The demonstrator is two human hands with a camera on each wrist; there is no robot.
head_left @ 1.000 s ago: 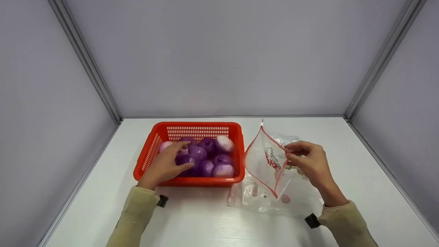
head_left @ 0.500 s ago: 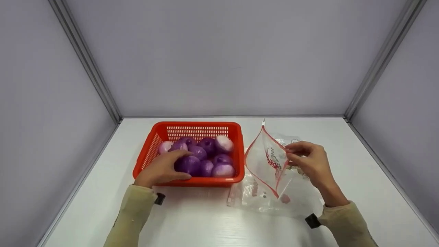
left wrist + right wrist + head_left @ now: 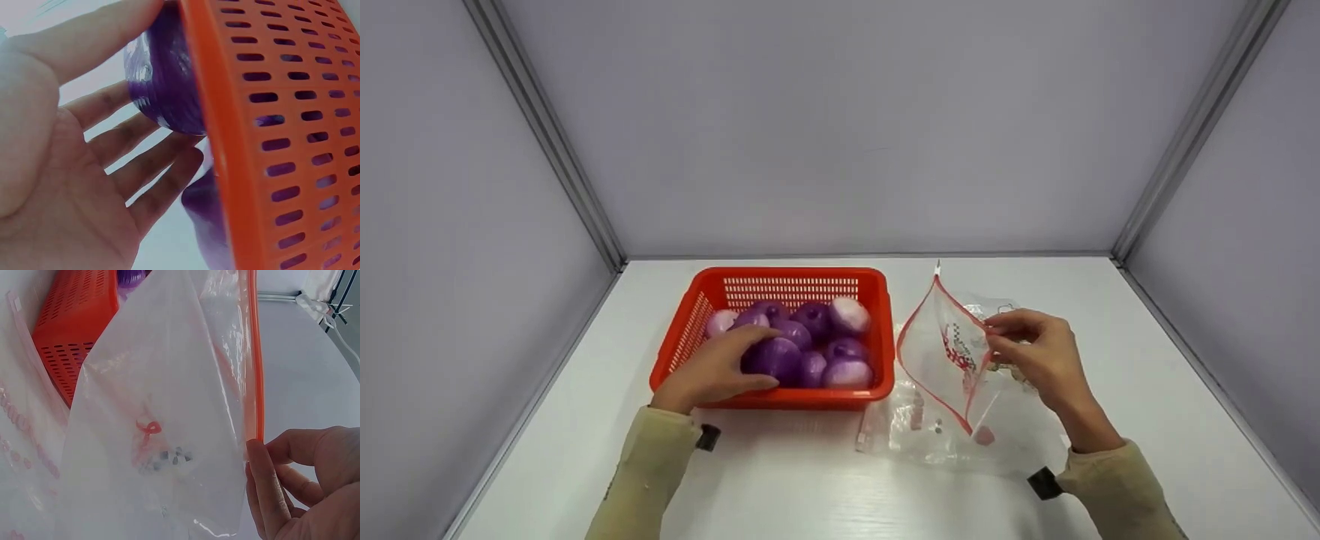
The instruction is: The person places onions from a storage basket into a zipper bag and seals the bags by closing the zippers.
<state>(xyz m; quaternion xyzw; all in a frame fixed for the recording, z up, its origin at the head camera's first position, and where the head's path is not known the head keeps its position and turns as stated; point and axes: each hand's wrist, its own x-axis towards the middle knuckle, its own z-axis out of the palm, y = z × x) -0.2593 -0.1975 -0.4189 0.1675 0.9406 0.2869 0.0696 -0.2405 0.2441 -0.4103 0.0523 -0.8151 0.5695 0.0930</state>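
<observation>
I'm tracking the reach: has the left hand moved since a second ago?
Yes: judged against the red basket, which has stayed put, the left hand has shifted toward the basket's near side and now spans a purple onion.

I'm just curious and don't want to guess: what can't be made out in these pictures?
Head: lower basket contents, hidden by the upper purple onions and the front wall of the red basket.
Head: how many bags make up the clear plastic, partly covered by the open bag.
Left wrist: some fingertips of the left hand, behind an onion.
Right wrist: the open bag's upper end, cut off by the top edge.
</observation>
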